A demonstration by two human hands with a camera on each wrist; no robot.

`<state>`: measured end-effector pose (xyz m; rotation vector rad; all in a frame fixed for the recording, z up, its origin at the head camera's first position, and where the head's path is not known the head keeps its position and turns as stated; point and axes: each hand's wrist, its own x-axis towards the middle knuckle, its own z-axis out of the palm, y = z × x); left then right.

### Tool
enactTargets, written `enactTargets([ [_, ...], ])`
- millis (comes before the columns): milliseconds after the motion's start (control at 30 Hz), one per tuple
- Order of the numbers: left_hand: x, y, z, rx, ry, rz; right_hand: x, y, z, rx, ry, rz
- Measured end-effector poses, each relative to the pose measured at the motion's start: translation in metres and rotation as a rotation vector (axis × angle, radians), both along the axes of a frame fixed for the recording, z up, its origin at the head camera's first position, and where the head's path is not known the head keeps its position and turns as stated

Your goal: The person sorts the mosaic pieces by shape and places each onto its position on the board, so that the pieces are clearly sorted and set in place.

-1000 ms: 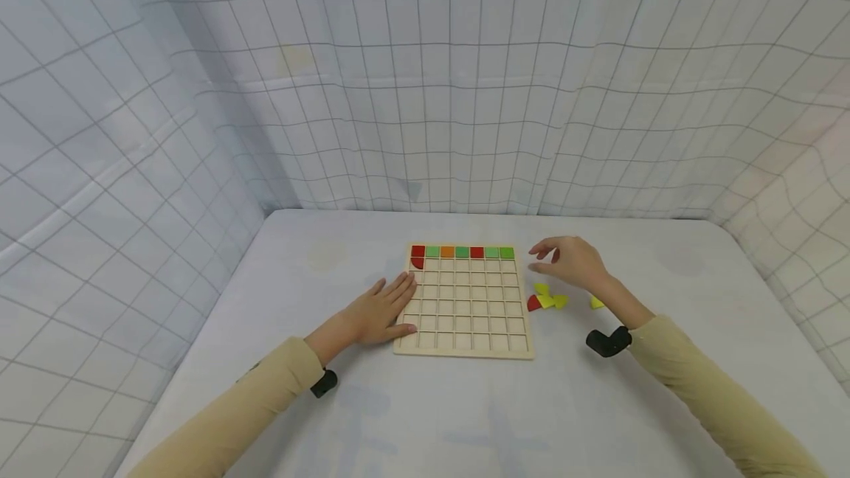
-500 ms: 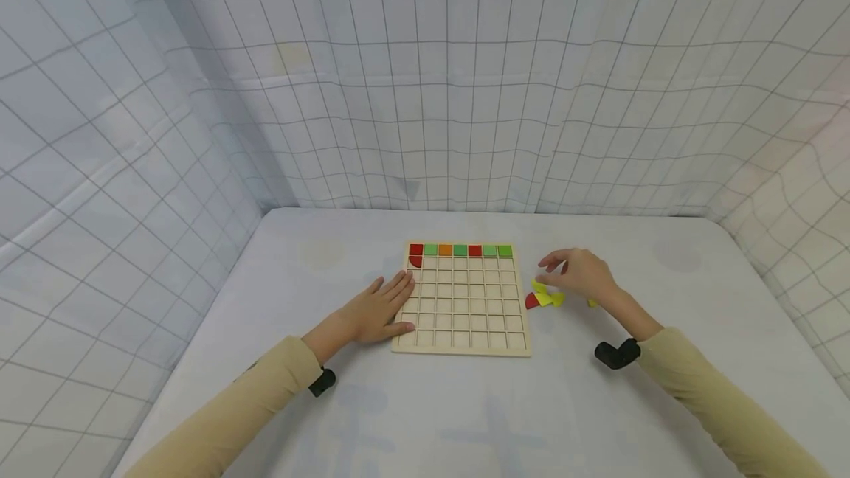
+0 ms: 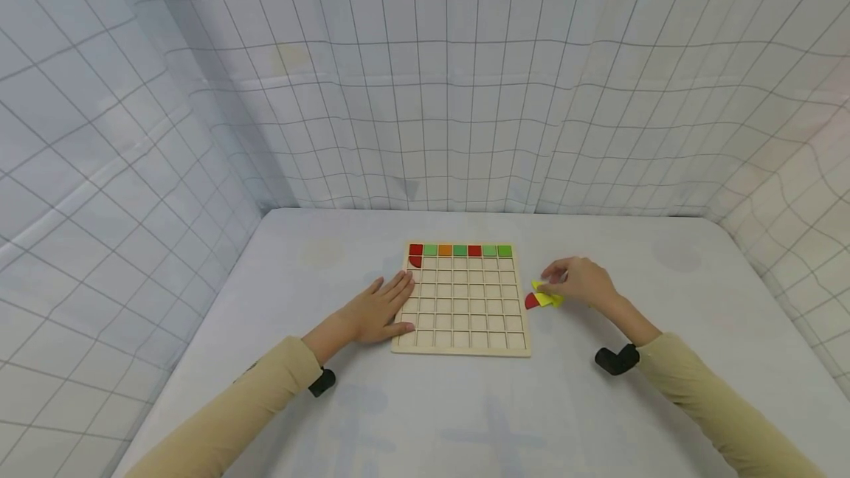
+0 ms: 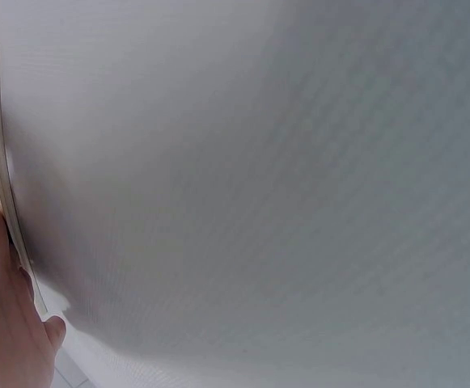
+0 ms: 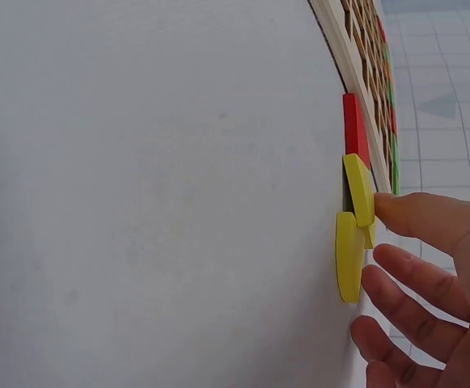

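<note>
A wooden grid board (image 3: 458, 352) lies on the table, a row of coloured square tiles (image 3: 446, 250) filling its far edge. Below the row's left end sits a red quarter-round tile (image 3: 415, 262). My left hand (image 3: 375, 312) rests flat on the board's left edge, fingers spread. Beside the right edge, my right hand (image 3: 579, 281) is low over a small pile of yellow tiles (image 5: 349, 257) and a red tile (image 3: 531, 301). In the right wrist view the thumb is at a tilted yellow tile, a gap between thumb and fingers. Whether the thumb touches it is hard to tell.
White cloth covers the table (image 3: 398, 419). Behind it hangs a white grid-patterned curtain (image 3: 458, 124), with more along both sides. A black wrist device (image 3: 617, 360) sits at the right sleeve cuff. Another yellow tile is almost wholly hidden behind the right hand.
My right hand has moved down from beside the board's upper right corner to the yellow tiles, its fingers drawing closer together. The left hand and the board stay in place.
</note>
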<state>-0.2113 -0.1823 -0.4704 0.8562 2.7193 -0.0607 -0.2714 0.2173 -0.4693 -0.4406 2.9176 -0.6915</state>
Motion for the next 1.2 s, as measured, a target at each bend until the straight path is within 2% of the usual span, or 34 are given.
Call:
enactTargets([
  [233, 0.0004, -0.0012, 0.0009, 0.018, 0.008, -0.020, -0.0010, -0.0015, -0.0010, -0.010, -0.005, 0.005],
  [800, 0.0012, -0.0011, 0.0023, 0.025, 0.013, -0.027, -0.0028, -0.0058, -0.0067, -0.021, 0.017, -0.026],
  [1000, 0.0001, -0.0016, 0.0030, 0.029, 0.009, -0.031, -0.0038, -0.0043, -0.0027, 0.001, -0.019, -0.022],
  [1200, -0.0001, -0.0005, 0.0021, 0.019, -0.002, -0.020, -0.0041, 0.0010, 0.0022, 0.001, -0.062, 0.030],
])
